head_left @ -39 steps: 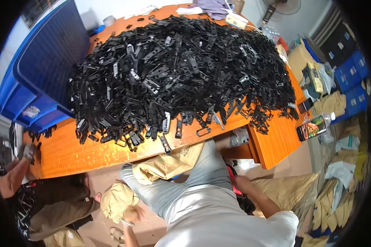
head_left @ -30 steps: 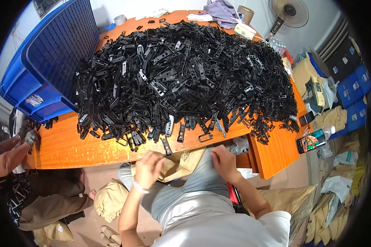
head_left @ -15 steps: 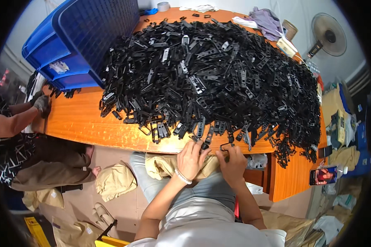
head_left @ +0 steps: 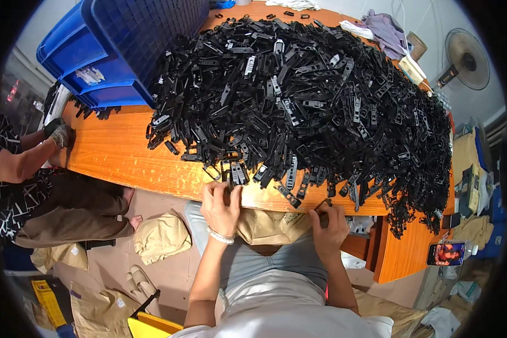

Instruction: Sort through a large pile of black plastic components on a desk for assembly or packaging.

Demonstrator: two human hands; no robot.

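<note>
A broad heap of small black plastic parts (head_left: 321,112) covers much of the wooden table. At its near left edge, my left hand (head_left: 221,209), with a pale bracelet at the wrist, has its fingers closed round a dark plastic part, mostly hidden by them. Just beyond those fingertips lie a few loose pieces (head_left: 239,173) from the heap. By the table's front edge, my right hand (head_left: 330,226) pinches a small black plastic part (head_left: 323,205) between thumb and fingers. An open brown paper bag (head_left: 273,226) sits on my lap, below the edge and between my hands.
A large blue crate (head_left: 104,53) leans on the table at the back left. At the far left stands another person, whose gloved hand (head_left: 60,135) touches the table edge. A phone (head_left: 446,254) and a fan (head_left: 467,59) are on the right. Paper bags (head_left: 162,236) lie on the floor.
My hands have moved apart: the left has gone left to the heap's near edge, the right slightly right with its black part. The whole view has shifted a little.
</note>
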